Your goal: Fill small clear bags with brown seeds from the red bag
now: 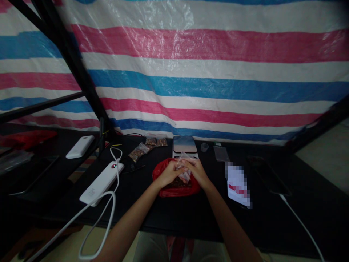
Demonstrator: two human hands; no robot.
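Left hand (169, 174) and right hand (198, 172) grip a clear bag (185, 176), fingers curled, over a red bag (178, 193) of brown bits (177, 182) midway along the table (174, 216). Filled packets (138, 152) sit near its far edge; print on the power bank (98, 185) is illegible.

Dim overall; glare on striped sheet (207, 71); top-right corner dark.

I count two hands (170, 174), one open red bag (174, 193), at least three filled packets (138, 152), one scale (184, 144), one little clear cup (204, 147), two white power banks (96, 183) and at least two phones (268, 174).
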